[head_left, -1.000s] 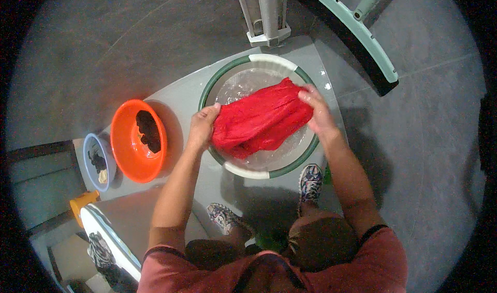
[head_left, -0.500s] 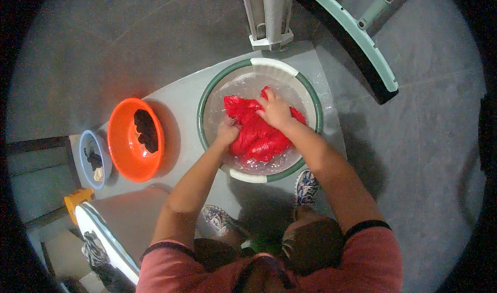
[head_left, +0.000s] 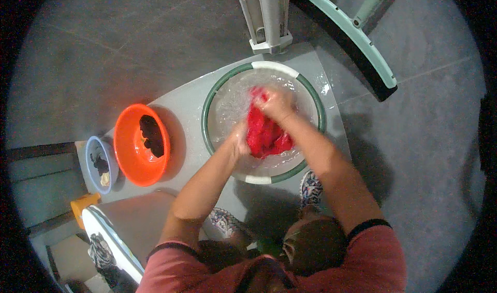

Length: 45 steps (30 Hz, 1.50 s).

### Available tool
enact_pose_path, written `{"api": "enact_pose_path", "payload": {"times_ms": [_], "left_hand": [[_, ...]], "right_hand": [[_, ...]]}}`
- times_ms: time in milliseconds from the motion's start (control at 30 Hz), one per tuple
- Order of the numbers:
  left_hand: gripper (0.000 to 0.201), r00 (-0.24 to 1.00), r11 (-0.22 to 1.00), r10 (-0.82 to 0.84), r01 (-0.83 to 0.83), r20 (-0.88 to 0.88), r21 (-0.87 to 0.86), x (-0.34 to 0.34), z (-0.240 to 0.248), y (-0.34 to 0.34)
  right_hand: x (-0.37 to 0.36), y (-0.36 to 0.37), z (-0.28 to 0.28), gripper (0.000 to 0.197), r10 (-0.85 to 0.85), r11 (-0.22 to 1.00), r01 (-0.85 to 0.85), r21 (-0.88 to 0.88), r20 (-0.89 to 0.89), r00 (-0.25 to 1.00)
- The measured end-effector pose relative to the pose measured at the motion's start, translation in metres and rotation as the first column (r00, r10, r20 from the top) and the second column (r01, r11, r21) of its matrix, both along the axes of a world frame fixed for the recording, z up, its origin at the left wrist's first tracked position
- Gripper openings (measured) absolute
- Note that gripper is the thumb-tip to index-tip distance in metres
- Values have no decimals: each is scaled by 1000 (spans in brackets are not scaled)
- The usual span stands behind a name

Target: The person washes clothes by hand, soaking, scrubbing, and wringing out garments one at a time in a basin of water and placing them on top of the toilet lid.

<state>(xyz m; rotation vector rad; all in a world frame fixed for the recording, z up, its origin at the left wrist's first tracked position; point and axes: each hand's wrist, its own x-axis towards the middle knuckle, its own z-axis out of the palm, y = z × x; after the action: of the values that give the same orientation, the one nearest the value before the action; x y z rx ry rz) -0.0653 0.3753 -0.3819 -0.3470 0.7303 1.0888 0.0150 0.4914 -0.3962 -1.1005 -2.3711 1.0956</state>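
Both hands are down in the green-rimmed wash basin (head_left: 313, 104), working a red cloth (head_left: 263, 135) that lies bunched in the soapy water. The right hand (head_left: 273, 103) is clenched on the cloth's upper end; the left hand (head_left: 239, 137) grips its side, fingers closed against it. To the left on the grey slab (head_left: 184, 104) sits an orange bowl (head_left: 127, 158) holding a dark garment (head_left: 151, 135), a small blue bowl (head_left: 92, 153) just beside it.

Grey concrete floor (head_left: 424, 153) under dim light, with a pale metal post (head_left: 269, 18) standing at the top.
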Motion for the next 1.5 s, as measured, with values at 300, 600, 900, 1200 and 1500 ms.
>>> {"api": "enact_pose_path", "payload": {"times_ms": [300, 600, 900, 1200, 1500], "left_hand": [[58, -277, 927, -138, 302, -951, -222, -25, -74, -38], [30, 916, 819, 308, -117, -256, 562, -30, -66, -23], [52, 665, 945, -322, 175, -674, -278, 2, 22, -15], [46, 361, 946, -298, -10, -884, -323, -51, -86, -42], [44, 930, 973, 116, -36, -348, 227, -36, -29, -8]], "right_hand": [[42, -10, -63, 38, 147, 913, -245, 325, 297, 944], [-10, -106, 61, 22, 225, 974, -195, 117, -375, 899], [27, 21, -32, 37, -43, 986, -13, 167, 327, 944], [34, 17, -58, 47, 36, 986, 29, -164, 382, 924], [-10, -106, 42, 20, 376, 886, -242, 396, -308, 874]]}}
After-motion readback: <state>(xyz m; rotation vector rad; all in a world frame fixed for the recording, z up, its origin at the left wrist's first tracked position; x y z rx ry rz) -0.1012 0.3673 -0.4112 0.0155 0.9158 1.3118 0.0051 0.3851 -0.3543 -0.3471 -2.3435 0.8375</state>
